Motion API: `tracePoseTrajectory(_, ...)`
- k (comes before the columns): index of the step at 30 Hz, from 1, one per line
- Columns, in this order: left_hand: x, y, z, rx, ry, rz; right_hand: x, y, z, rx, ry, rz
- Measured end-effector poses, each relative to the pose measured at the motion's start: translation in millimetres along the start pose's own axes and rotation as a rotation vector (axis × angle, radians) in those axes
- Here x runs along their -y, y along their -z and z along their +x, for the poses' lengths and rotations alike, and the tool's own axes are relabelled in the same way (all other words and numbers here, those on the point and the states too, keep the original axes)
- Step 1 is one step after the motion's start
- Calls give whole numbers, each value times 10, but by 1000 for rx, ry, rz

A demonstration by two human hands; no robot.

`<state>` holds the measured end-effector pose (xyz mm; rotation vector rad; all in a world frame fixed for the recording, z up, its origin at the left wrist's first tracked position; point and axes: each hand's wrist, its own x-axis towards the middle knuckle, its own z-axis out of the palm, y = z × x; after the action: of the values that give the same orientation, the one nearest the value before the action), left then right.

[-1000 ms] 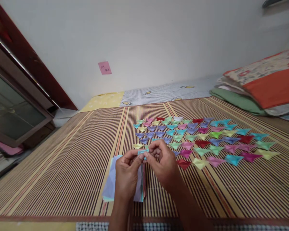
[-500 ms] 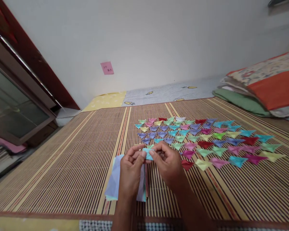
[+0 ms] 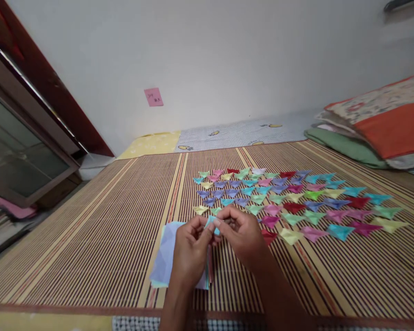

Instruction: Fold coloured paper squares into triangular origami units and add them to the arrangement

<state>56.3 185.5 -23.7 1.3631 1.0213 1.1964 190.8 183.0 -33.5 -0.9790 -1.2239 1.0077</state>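
Note:
A small folded piece of light-blue paper is pinched between my two hands, above the mat. My left hand grips its left side with thumb and fingers, while my right hand has the right side, the thumbs almost meeting on the paper. Fingers cover much of it, so its exact folds are hidden. Under and beside my left wrist lies a stack of paper sheets, lavender on top. Rows of folded paper boats in many colours spread beyond and to the right of my hands.
The striped bamboo mat covers the bed. At the back right are a folded green cloth and an orange floral pillow. A pink note is stuck to the white wall. A glass-fronted cabinet stands left.
The light-blue paper has been turned from lying level to a tilt, and less of it shows. My hands have shifted slightly down, uncovering a yellow paper boat behind them.

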Motion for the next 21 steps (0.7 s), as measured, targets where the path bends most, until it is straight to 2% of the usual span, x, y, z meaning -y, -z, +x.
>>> tracePoseTrajectory(3,-2,17,6,-18,-42,135,-5,4,2,-55,77,-142)
tracePoseTrajectory(8,8,61,49,-27,23,-50,-108,3,33,6,-20,55)
tracePoseTrajectory(10,-7,86,49,-51,36,-54,-109,33,41,48,-34,89)
tracePoseTrajectory(16,-78,122,-6,13,-33,154,97,121,-2,97,16,-150)
tracePoseTrajectory(21,-74,34,-11,-23,-17,-47,84,85,-5,24,-61,194)
